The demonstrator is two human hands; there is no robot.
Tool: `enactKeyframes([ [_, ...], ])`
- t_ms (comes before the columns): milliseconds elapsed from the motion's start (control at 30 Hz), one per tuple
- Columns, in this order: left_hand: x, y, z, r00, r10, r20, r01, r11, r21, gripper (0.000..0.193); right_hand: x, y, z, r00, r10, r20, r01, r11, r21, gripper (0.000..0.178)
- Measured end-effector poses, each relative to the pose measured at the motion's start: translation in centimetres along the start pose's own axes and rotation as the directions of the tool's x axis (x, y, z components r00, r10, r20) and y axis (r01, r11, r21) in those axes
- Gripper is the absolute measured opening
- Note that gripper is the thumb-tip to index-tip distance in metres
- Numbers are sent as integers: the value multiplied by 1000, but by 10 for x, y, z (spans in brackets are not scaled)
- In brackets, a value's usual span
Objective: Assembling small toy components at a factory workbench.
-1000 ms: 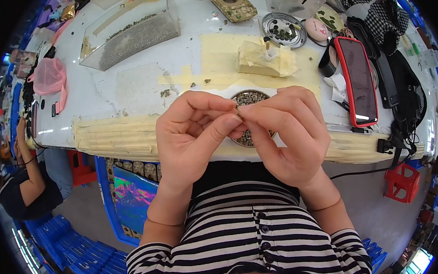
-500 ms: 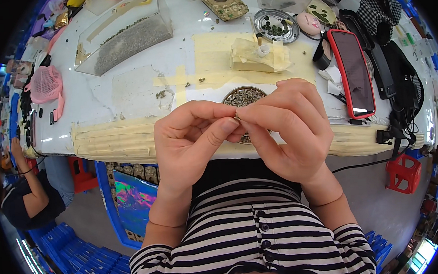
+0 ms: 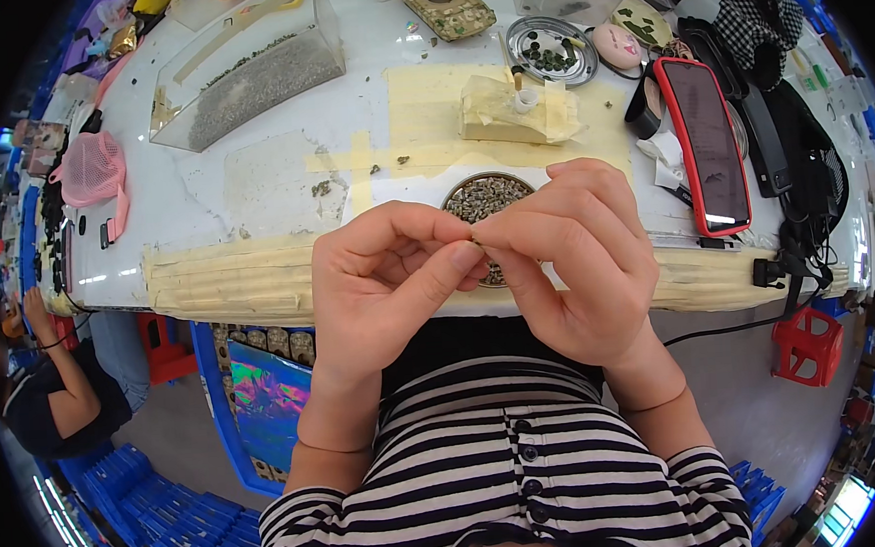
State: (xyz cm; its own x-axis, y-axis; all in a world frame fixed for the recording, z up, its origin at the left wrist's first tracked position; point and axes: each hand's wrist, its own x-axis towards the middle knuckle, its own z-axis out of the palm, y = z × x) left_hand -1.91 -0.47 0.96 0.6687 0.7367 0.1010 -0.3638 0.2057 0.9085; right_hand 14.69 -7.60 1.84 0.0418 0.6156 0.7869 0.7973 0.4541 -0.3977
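Seems to be at a fine fingertip step: working a tiny piece (image 3: 477,241), too small to identify, at the clock's centre. Pinched, apparently, in thumb and forefinger of the left hand (image 3: 364,293); met by the right hand (image 3: 594,264), curled with tips close together, though cannot tell whether gripping too. Note a round dish (image 3: 488,173) of small bits (image 3: 483,196) toward 12 o'clock, partly covered, and a taped block (image 3: 496,117) near 1. Probably calls next for steady, light tips
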Motion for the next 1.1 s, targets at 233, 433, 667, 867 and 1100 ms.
enactKeyframes([
  [233,0,-2,1,998,65,-27,-61,989,136,13,-2,1,0,999,41,34,-41,999,9,21],
  [433,1,-4,3,983,162,-89,-126,941,314,13,-3,-1,-3,996,86,27,-86,996,-10,24],
  [667,3,-6,4,943,331,-19,-254,757,603,11,-4,1,-5,996,56,65,-54,998,-26,27],
  [867,2,-5,4,969,244,35,-223,809,544,10,-6,3,-3,998,47,49,-45,999,-30,27],
  [1100,-1,-9,8,988,146,-59,-125,954,273,13,-6,1,1,995,101,26,-101,995,-1,20],
])
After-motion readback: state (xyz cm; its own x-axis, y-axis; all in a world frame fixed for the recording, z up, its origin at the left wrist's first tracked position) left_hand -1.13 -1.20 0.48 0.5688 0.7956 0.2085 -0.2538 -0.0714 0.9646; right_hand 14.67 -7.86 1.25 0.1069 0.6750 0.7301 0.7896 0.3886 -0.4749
